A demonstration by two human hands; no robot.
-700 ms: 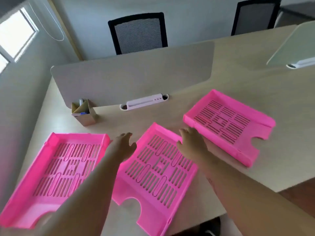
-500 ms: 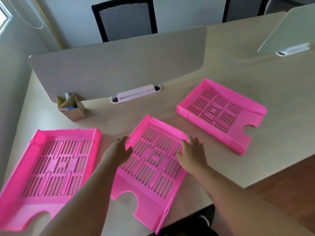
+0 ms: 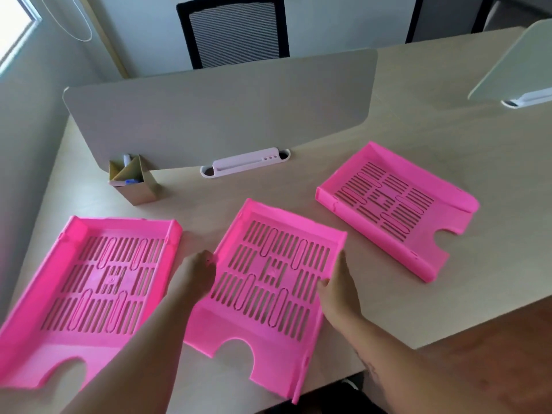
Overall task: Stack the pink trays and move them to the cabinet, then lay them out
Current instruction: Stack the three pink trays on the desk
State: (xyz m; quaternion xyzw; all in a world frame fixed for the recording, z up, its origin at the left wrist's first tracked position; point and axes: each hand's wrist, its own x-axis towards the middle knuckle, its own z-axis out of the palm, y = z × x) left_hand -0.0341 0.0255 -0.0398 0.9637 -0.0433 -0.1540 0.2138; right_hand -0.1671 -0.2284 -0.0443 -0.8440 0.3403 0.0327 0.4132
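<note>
- Both of my bare hands are on the middle tray [image 3: 268, 282]: my left hand [image 3: 195, 273] is curled against its left wall, and my right hand [image 3: 339, 289] wraps its right wall, thumb over the rim. I judge this a two-sided hold about to lift, though I cannot tell how firmly the fingers are closed.
- Three pink trays lie flat on the pale desk [image 3: 448, 138], none stacked yet.
- Taking the middle tray as the landmark: the left tray [image 3: 89, 294] sits just beside it, and the right tray [image 3: 394, 207] lies apart, up and to the right, turned at an angle.
- Beyond the middle tray stand a grey divider screen [image 3: 221, 115] and a small cardboard pen holder [image 3: 131, 180].
- These trays look like thin, rigid moulded plastic with slotted floors, so I expect them to be light and stiff, a little slick, and apt to flex if held by one corner.
- Gripping the two long side walls near the middle seems the safest hold; the front edge has a half-round cut-out.
- No cabinet is visible.
</note>
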